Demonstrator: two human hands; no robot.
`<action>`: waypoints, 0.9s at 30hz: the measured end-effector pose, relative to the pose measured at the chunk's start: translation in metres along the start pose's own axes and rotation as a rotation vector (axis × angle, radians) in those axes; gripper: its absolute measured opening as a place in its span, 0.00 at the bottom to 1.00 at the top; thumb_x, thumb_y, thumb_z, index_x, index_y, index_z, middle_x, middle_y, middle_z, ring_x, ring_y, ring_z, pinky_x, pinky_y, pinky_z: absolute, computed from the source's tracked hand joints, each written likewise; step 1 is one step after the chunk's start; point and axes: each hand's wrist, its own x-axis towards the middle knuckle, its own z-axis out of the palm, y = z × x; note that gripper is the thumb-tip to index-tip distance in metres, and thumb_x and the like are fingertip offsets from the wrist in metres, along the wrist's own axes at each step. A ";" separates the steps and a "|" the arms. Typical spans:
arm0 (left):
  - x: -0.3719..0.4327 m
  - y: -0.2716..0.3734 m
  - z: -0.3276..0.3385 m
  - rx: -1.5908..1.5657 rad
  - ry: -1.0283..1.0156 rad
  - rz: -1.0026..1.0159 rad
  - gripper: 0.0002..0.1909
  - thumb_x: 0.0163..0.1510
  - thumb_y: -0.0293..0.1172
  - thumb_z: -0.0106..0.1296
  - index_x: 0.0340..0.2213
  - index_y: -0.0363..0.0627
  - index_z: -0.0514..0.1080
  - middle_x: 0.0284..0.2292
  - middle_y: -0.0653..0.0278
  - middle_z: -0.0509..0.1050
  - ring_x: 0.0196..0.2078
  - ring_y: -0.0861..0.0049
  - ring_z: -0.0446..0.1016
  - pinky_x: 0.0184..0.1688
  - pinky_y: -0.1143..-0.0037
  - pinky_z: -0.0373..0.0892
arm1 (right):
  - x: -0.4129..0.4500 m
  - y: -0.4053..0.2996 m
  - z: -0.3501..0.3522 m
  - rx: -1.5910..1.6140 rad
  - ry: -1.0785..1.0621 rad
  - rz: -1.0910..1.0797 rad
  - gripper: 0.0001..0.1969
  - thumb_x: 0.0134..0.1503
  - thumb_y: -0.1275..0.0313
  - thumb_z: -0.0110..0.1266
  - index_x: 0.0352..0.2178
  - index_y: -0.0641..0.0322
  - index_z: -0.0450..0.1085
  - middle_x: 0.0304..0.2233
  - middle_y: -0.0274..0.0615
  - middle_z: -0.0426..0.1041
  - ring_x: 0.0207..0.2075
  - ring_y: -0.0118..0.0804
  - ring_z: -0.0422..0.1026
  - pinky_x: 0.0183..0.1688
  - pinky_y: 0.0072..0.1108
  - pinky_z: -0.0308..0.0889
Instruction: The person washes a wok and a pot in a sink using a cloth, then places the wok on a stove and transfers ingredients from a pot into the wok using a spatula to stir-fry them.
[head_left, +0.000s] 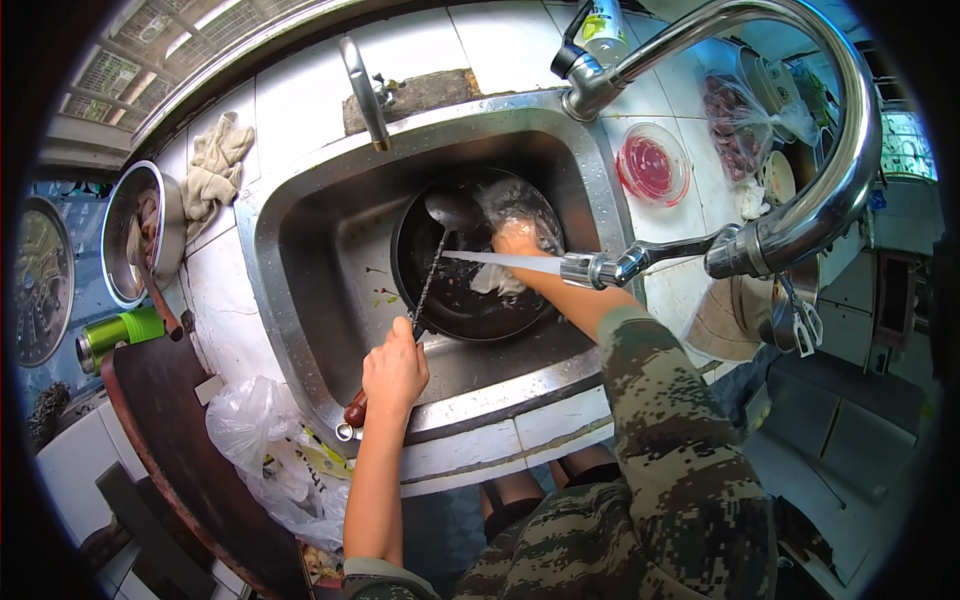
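A black pan (480, 322) sits in the stainless steel sink (315, 300), with some water inside. My left hand (396, 367) grips a ladle (432, 281) with a twisted metal shaft and a wooden handle end; its dark bowl rests within the pan. Reaching into the pan's far right side is my right hand (519, 238), its fingers hidden by splashing water. A pale, crumpled cloth-like piece (498, 280) lies just below that wrist. From the chrome faucet (592, 268), a water stream (502, 259) crosses above my right forearm towards the ladle.
Another faucet (364, 94) stands behind the sink. To the right are a plastic tub (652, 165) with red contents and a bagged dark food (735, 124). At left are a metal pot (174, 225), a rag (214, 169), a green flask (120, 334) and plastic bags (259, 427).
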 end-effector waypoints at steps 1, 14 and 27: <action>-0.001 0.000 0.001 -0.001 0.003 -0.006 0.12 0.46 0.30 0.47 0.28 0.40 0.55 0.25 0.50 0.71 0.24 0.53 0.71 0.27 0.63 0.67 | 0.010 0.008 0.002 0.004 -0.008 0.074 0.09 0.43 0.70 0.50 0.27 0.59 0.74 0.26 0.35 0.74 0.27 0.32 0.73 0.27 0.26 0.68; -0.005 -0.001 0.003 0.022 0.021 -0.011 0.11 0.46 0.29 0.46 0.27 0.40 0.56 0.24 0.49 0.71 0.25 0.54 0.72 0.29 0.63 0.67 | -0.096 -0.080 -0.066 0.159 -0.244 -0.391 0.13 0.39 0.69 0.51 0.30 0.61 0.73 0.32 0.47 0.73 0.36 0.43 0.72 0.37 0.27 0.67; -0.013 -0.009 0.006 0.029 0.075 -0.027 0.11 0.44 0.29 0.47 0.27 0.40 0.58 0.25 0.50 0.70 0.25 0.56 0.72 0.28 0.64 0.68 | -0.127 -0.012 -0.077 0.541 0.094 0.049 0.18 0.46 0.59 0.49 0.34 0.61 0.67 0.33 0.53 0.71 0.36 0.49 0.70 0.39 0.34 0.65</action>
